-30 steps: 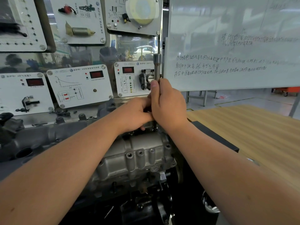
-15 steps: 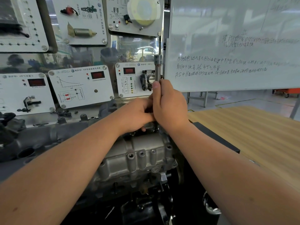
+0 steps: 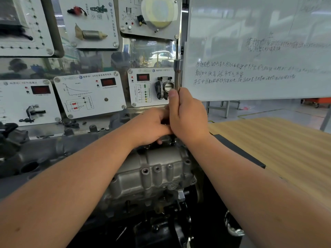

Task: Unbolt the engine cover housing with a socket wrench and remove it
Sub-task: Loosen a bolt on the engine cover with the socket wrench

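Engine cover housing (image 3: 154,174), cast grey metal with bolt bosses, sits at lower centre of the frame on a dark engine stand. Above it, the right hand (image 3: 188,119) is clenched around the upright socket wrench (image 3: 177,76), while the left hand (image 3: 152,126) is curled just beside it, touching; what it grips is hidden. A wooden table (image 3: 286,149) fills the right, a whiteboard (image 3: 259,51) with handwriting the upper right, and sensor display panels (image 3: 89,93) the left wall.
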Action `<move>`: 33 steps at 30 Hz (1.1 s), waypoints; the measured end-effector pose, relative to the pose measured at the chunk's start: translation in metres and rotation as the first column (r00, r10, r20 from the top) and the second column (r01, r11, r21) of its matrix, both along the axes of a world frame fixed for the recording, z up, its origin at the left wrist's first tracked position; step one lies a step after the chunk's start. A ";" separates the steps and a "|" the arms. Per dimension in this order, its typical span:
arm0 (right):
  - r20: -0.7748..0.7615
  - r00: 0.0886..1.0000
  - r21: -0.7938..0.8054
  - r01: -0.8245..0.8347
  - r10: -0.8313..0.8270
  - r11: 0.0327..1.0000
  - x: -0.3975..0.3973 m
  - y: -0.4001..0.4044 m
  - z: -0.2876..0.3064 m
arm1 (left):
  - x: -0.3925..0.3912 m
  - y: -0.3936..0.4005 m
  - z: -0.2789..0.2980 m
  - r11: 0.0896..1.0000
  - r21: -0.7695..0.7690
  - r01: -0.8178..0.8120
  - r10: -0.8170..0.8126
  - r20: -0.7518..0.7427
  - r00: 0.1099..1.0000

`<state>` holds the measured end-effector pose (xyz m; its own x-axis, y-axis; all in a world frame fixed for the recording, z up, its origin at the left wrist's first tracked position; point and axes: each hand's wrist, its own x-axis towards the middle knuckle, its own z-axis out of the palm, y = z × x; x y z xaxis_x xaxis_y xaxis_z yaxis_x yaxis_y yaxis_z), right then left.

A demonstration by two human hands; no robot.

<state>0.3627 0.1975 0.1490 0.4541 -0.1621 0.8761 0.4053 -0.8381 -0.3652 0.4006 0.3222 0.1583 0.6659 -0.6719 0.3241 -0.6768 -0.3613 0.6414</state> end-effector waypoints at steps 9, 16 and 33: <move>0.013 1.000 -0.018 -0.009 0.009 1.000 -0.003 0.002 0.001 | 0.002 0.001 -0.001 1.000 -0.015 -0.006 0.006 0.001 1.000; 0.009 1.000 -0.005 -0.007 0.007 1.000 -0.001 0.001 0.001 | 0.000 0.001 0.000 1.000 -0.025 -0.014 0.014 0.006 1.000; 0.007 1.000 0.015 -0.023 0.023 1.000 -0.002 0.001 0.002 | -0.001 0.000 0.000 0.999 -0.027 -0.019 0.020 0.034 0.999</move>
<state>0.3610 0.1983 0.1508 0.4522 -0.1644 0.8766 0.4270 -0.8230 -0.3746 0.3999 0.3223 0.1584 0.6668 -0.6497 0.3650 -0.6917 -0.3574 0.6275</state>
